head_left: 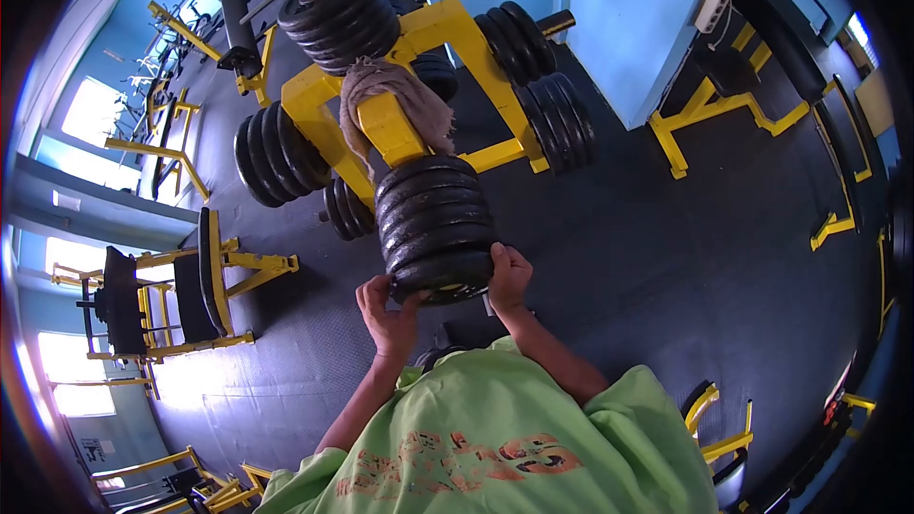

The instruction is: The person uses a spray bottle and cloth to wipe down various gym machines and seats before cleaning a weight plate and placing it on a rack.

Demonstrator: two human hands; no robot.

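Several black weight plates sit in a row on the near end of a yellow plate rack, and the outermost weight plate (440, 271) faces me. My left hand (388, 314) grips its lower left rim, with the fingers curled at the edge. On the opposite rim, my right hand (510, 276) is closed with the thumb over the edge. This plate touches or nearly touches the stack of plates (430, 200) behind it. The peg under the plates is hidden. A greyish-brown towel (405, 100) drapes over the yellow rack (386, 131) just beyond.
More plates hang on the rack's left (276, 154), top (341, 19) and right (555, 122) pegs. A yellow and black bench machine (209, 276) stands at left. Another bench (724, 114) is at right by a blue pillar (633, 29). Dark rubber flooring (647, 266) lies around.
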